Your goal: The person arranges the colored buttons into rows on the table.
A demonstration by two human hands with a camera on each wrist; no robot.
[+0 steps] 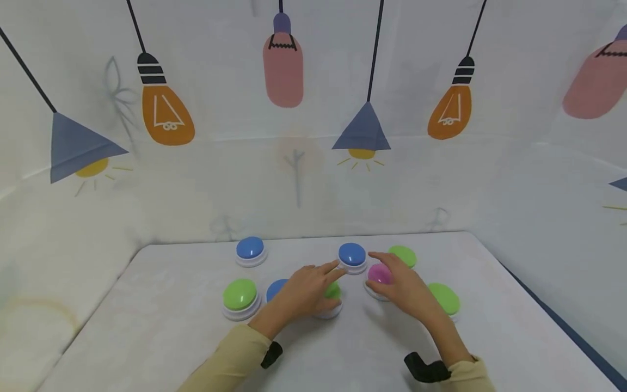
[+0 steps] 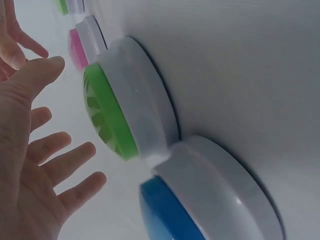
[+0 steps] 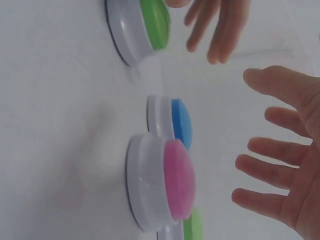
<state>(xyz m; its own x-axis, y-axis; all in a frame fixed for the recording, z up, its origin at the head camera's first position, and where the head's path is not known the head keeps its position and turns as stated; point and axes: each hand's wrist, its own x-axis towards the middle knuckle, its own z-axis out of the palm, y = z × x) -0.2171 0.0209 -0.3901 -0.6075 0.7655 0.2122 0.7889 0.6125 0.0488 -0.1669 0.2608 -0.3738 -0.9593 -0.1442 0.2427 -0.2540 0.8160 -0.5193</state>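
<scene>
Buttons with coloured domes and white bases stand on a white table. The person's left hand, fingers apart and grasping nothing, hovers by a green button near the middle; a blue button beside it is partly hidden. The right hand, also loose and holding nothing, hovers by the pink button. Both wrist views show fingers clear of the domes. Lamp drawings decorate the wall behind.
</scene>
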